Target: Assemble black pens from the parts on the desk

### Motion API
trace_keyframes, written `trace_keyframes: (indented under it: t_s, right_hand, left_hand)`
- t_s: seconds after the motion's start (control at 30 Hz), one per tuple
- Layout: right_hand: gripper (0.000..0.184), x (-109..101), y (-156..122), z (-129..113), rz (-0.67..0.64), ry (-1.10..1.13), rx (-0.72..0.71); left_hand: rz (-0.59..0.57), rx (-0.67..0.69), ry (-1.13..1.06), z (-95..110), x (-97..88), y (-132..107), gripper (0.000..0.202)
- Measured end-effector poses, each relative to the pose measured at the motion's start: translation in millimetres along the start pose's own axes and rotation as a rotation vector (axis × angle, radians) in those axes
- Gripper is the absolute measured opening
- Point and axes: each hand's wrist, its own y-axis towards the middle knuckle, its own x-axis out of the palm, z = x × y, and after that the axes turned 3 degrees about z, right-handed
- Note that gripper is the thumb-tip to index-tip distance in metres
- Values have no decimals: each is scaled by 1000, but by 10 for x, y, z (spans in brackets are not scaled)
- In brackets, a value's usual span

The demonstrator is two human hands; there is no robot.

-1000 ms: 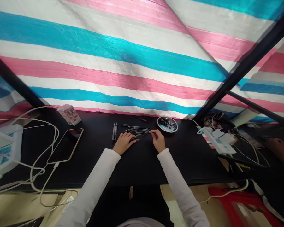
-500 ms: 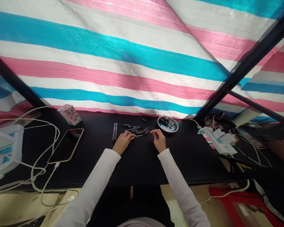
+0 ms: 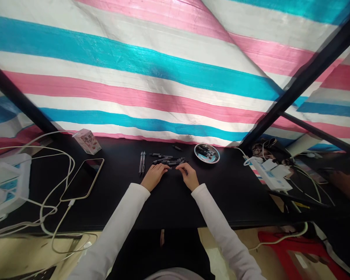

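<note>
My left hand (image 3: 153, 175) and my right hand (image 3: 189, 175) rest close together on a black table (image 3: 169, 198), just in front of a loose pile of several dark pens (image 3: 167, 160). Both hands have their fingers curled and pinched towards each other, and a thin dark pen piece (image 3: 172, 168) seems to run between their fingertips. Two pens (image 3: 141, 162) lie side by side to the left of my left hand. A small round metal dish (image 3: 206, 153) holding dark small parts stands beyond my right hand.
A phone (image 3: 83, 178) on a white cable lies at the left, with a small printed box (image 3: 87, 141) behind it. A white device (image 3: 4, 184) and tangled cables fill the far left. A power strip (image 3: 268, 174) with plugs sits at the right. A striped tarp hangs behind.
My right hand has moved left, from near the dish towards my left hand, so the fingertips of both now meet in front of the pen pile.
</note>
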Motion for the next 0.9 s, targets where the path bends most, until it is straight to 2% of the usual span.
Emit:
trace_keyframes:
  t_s: [0.17,0.23,0.33,0.5,0.67,0.9]
  right_hand:
    - [19,-3,11,13,12,8,-2]
    - [27,-40,32,35,44,-30,-2]
    - [32,-98,59,106,68,-206,-16]
    - [36,-121,58,230,-62,-558,-101]
    - [30,-111,61,195,-143,-644,-186]
    - [18,-119,89,167,-134,-657,-193]
  left_hand:
    - [37,19,28,4,36,51,20]
    - [66,1,56,-15,61,83,21]
    - [123,-44,114,-51,87,120,22]
    - [193,-91,155,-79,78,113,22]
    - [210,-98,140,-73,76,83,20]
    - [207,-102,142,-82,81,74,17]
